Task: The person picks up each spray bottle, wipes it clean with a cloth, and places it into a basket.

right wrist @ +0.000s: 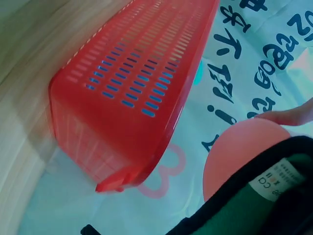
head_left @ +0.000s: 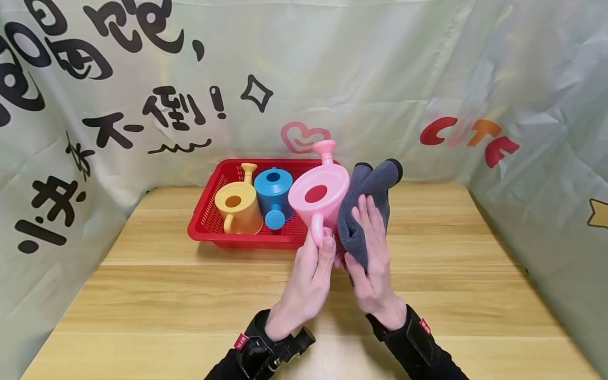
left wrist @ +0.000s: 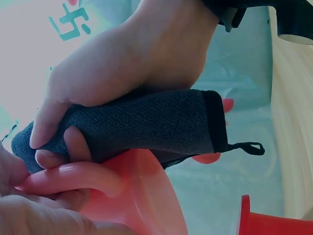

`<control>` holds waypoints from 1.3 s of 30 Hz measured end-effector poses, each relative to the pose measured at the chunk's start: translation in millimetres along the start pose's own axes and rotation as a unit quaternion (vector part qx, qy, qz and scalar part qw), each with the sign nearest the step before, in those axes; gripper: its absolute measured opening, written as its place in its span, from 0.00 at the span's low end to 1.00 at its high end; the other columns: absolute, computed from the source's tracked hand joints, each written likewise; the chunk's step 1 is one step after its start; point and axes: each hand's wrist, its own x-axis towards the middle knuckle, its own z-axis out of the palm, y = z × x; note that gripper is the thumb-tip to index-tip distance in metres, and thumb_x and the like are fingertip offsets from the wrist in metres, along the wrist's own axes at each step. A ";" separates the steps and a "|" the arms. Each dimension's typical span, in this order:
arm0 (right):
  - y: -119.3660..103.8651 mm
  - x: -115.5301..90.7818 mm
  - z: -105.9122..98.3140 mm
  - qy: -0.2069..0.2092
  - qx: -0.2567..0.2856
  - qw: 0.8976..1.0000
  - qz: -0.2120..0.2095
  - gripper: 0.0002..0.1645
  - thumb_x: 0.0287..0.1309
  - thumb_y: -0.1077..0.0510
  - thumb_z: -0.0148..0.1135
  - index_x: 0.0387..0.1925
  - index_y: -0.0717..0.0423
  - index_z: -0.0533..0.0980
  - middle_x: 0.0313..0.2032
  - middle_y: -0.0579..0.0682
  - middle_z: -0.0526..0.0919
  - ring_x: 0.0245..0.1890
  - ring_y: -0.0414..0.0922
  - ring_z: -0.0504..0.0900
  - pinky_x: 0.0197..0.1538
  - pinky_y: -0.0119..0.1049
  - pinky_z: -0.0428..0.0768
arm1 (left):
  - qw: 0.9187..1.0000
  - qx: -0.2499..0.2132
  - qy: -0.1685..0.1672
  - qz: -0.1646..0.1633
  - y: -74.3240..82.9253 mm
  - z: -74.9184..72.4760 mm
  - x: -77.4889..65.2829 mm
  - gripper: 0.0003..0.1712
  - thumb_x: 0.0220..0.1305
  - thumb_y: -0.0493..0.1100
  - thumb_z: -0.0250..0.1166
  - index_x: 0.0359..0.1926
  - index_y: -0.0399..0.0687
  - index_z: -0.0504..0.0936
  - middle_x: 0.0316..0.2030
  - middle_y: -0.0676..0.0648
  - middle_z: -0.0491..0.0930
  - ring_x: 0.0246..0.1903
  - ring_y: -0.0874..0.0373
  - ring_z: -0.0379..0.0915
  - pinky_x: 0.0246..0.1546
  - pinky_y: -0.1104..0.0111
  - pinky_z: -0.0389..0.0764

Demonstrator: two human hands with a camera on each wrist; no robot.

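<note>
My left hand grips the handle of a pink watering can, raised above the table with its opening facing up toward the head camera. A dark grey cloth with black trim lies against the can's right side. My right hand presses the cloth there, its fingers extended; in the left wrist view its thumb bends over the cloth's end. The cloth's hanging loop shows in that view, and a white label in the right wrist view. The cloth hides part of the can.
Behind and left of my hands stands a red slotted basket. Inside it are a yellow watering can and a blue watering can, side by side. A printed fabric backdrop borders the wooden table.
</note>
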 end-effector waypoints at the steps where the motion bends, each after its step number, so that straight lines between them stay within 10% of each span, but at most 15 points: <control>1: -0.1 0.9 -0.5 -0.001 0.010 1.000 0.004 0.34 0.71 0.50 0.48 0.71 0.65 0.65 0.76 0.56 0.62 0.79 0.57 0.55 0.80 0.55 0.48 | 1.000 0.000 -0.002 0.001 0.0 0.3 -0.2 0.07 0.79 0.40 0.48 0.44 0.39 0.66 0.28 0.42 0.70 0.28 0.59 0.69 0.34 0.71 0.76; 10: -3.5 8.3 -13.9 0.005 0.168 0.976 0.139 0.37 0.63 0.67 0.41 0.75 0.66 0.56 0.79 0.55 0.55 0.80 0.51 0.51 0.80 0.39 0.54 | 0.997 0.019 -0.073 0.000 -0.1 5.6 -3.8 0.03 0.77 0.37 0.50 0.42 0.43 0.66 0.26 0.44 0.73 0.29 0.66 0.74 0.39 0.72 0.80; 18: -4.8 19.9 -30.7 0.035 0.205 0.949 0.236 0.32 0.72 0.61 0.36 0.75 0.62 0.59 0.77 0.56 0.58 0.80 0.50 0.51 0.80 0.36 0.51 | 0.990 0.066 -0.125 0.006 2.0 6.3 -5.9 0.03 0.76 0.37 0.52 0.42 0.44 0.66 0.26 0.46 0.78 0.29 0.62 0.78 0.38 0.75 0.76; 27: -10.5 18.5 -22.5 0.053 0.188 0.967 0.165 0.34 0.68 0.65 0.40 0.75 0.66 0.57 0.78 0.57 0.57 0.80 0.51 0.50 0.81 0.41 0.51 | 0.994 0.056 -0.091 0.036 3.6 5.8 -7.1 0.05 0.74 0.33 0.53 0.42 0.44 0.65 0.25 0.48 0.75 0.28 0.66 0.76 0.35 0.76 0.75; 33: -7.3 8.5 -8.9 0.031 0.093 0.993 0.061 0.38 0.66 0.60 0.50 0.76 0.62 0.56 0.78 0.55 0.55 0.80 0.55 0.52 0.81 0.47 0.53 | 0.996 0.035 -0.065 0.039 2.3 4.3 -5.5 0.03 0.75 0.34 0.51 0.44 0.42 0.65 0.25 0.47 0.70 0.27 0.68 0.69 0.34 0.74 0.77; 39: -5.6 6.8 -5.1 0.024 0.028 0.999 0.012 0.37 0.69 0.52 0.50 0.75 0.58 0.59 0.78 0.54 0.56 0.80 0.54 0.53 0.81 0.53 0.48 | 0.998 0.019 -0.056 0.027 2.9 3.4 -4.7 0.03 0.76 0.35 0.50 0.44 0.41 0.64 0.25 0.47 0.68 0.26 0.69 0.65 0.31 0.75 0.73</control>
